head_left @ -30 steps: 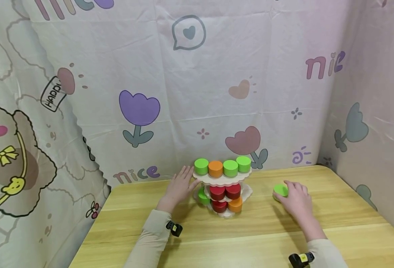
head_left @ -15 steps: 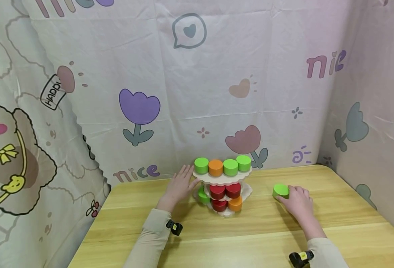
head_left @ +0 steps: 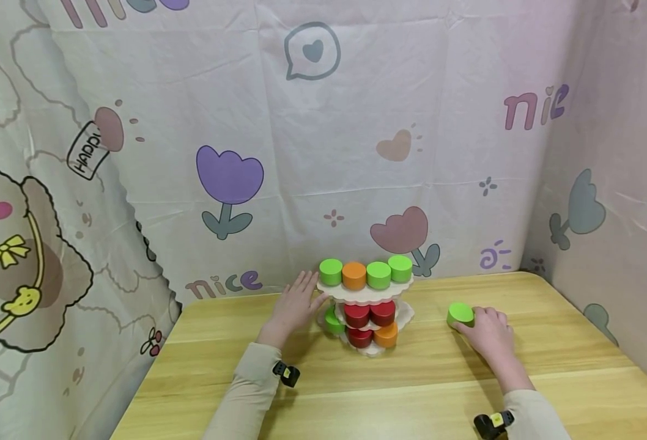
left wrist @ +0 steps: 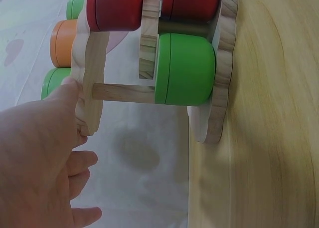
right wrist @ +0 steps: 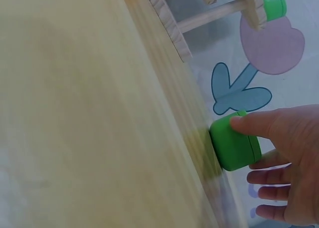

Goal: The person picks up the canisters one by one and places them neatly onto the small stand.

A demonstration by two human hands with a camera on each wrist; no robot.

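Note:
A wooden stand (head_left: 364, 297) with several scalloped tiers carries green, orange and red round blocks. My left hand (head_left: 295, 302) is at its left side, fingers extended. In the left wrist view, the thumb of that left hand (left wrist: 37, 153) touches the rim of the top tier (left wrist: 88, 83), close by a green block (left wrist: 187, 71) lower down. To the right, my right hand (head_left: 490, 335) holds a separate green round block (head_left: 460, 314). The right wrist view shows its thumb and index finger pinching this green block (right wrist: 233, 143) low at the table surface, other fingers spread.
Under everything is a light wood-grain table (head_left: 411, 391). A printed cloth (head_left: 312, 134) hangs behind it and along both sides. Wooden posts (left wrist: 124, 93) join the stand's tiers. Table surface lies between the stand and the right hand.
My right hand has shifted slightly right and down, uncovering more of the green block's top and side. My left hand and the stand keep their places.

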